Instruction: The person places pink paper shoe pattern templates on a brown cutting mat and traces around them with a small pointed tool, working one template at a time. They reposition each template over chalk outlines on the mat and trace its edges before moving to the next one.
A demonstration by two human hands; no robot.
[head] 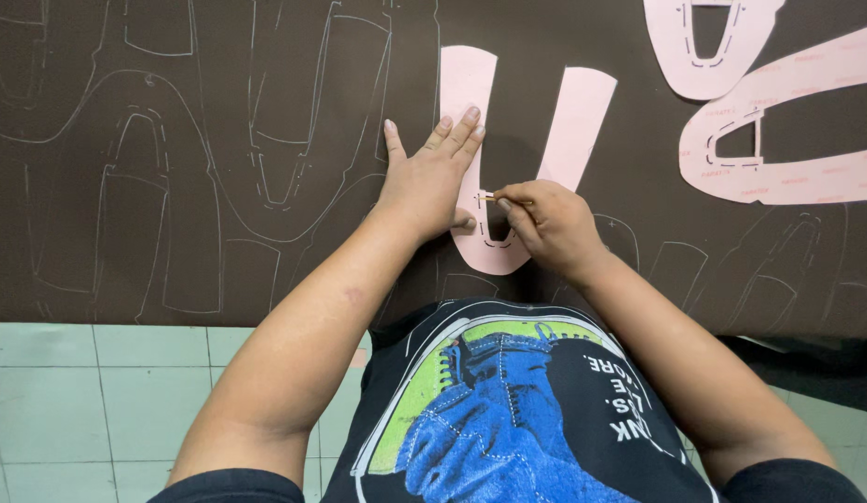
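Three pink templates [573, 121], two hands [429, 182]

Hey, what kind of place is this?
Likely a shoemaking workshop: pink U-shaped paper pattern pinned by the left hand on dark brown sheet material covered in traced outlines, right hand tracing.

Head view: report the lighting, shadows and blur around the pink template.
Head view: soft, even light without glare; a faint shadow falls under the left hand pressing the pink template; the right hand with its pen looks sharp; the dark sheet bows slightly toward the frame's edges.
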